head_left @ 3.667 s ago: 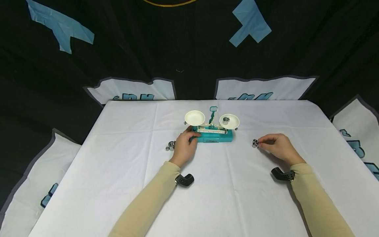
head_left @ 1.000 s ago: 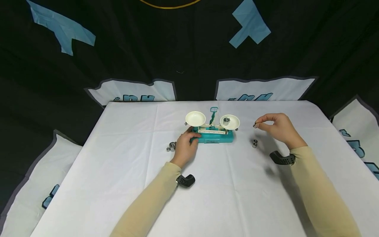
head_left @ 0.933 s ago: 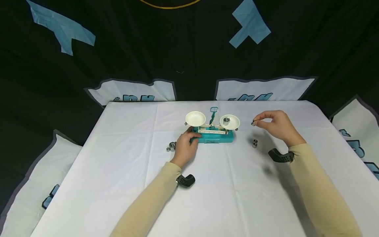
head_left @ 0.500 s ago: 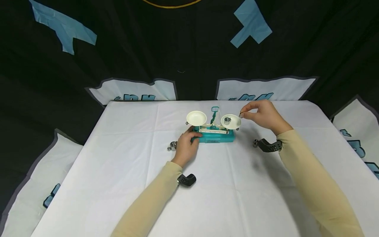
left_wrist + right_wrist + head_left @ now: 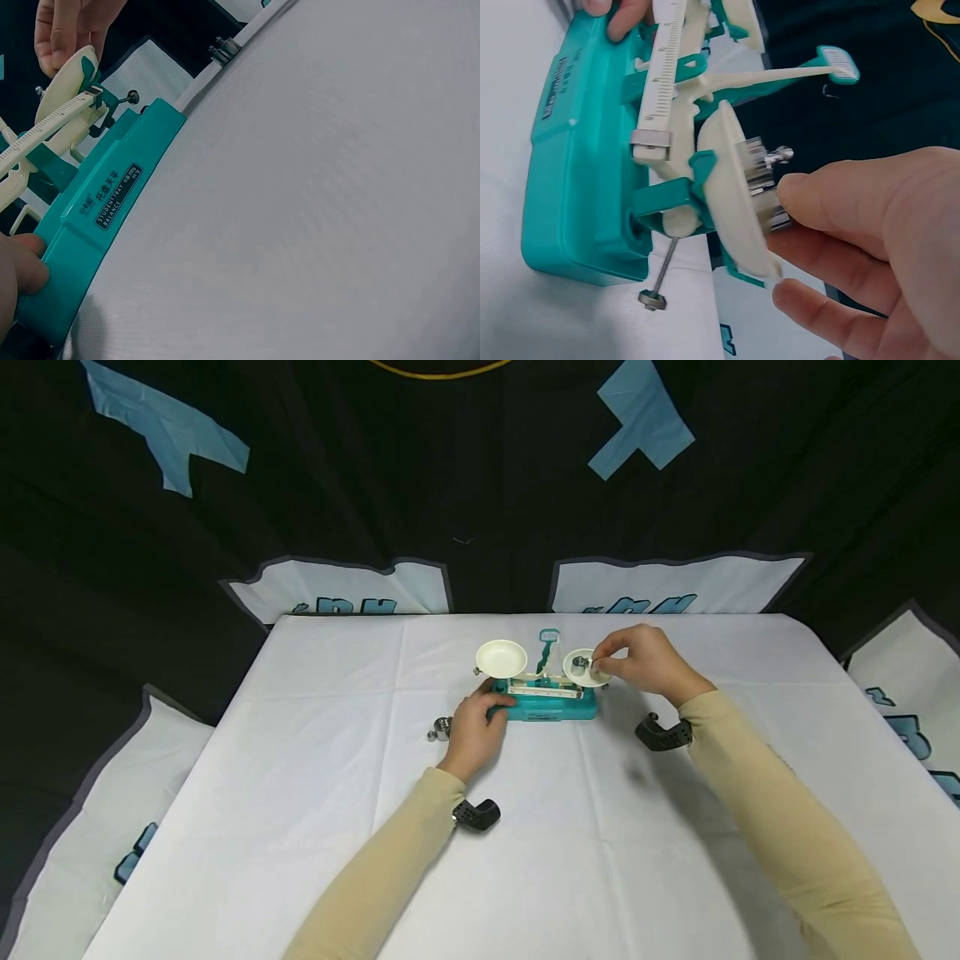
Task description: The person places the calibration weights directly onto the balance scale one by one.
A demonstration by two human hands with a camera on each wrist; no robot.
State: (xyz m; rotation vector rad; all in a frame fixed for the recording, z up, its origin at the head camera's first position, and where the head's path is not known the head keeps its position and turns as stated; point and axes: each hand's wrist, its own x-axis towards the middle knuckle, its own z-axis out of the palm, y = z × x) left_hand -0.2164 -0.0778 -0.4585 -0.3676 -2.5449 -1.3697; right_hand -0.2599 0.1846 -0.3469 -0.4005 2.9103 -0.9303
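A teal and cream tray balance (image 5: 543, 710) stands on the table. My left hand (image 5: 472, 735) grips the left end of its base, thumb on the front face and fingers behind. Over the right pan (image 5: 573, 676) is my right hand (image 5: 645, 662), pinching a small metal weight (image 5: 770, 210) between thumb and finger. In the right wrist view this weight is right at the pan's surface, beside a larger knobbed weight (image 5: 756, 166) lying in the pan. The left pan (image 5: 501, 658) holds nothing.
Several metal weights (image 5: 442, 727) stand left of the balance, beside my left hand. More weights (image 5: 225, 51) stand on the table to the right, mostly hidden behind the right wrist camera (image 5: 663, 735) in the head view. A black curtain (image 5: 480, 485) hangs behind the table.
My right hand has lifted a small weight from the pair on the right table and carried it left to the right pan. The left hand has kept its hold on the base.
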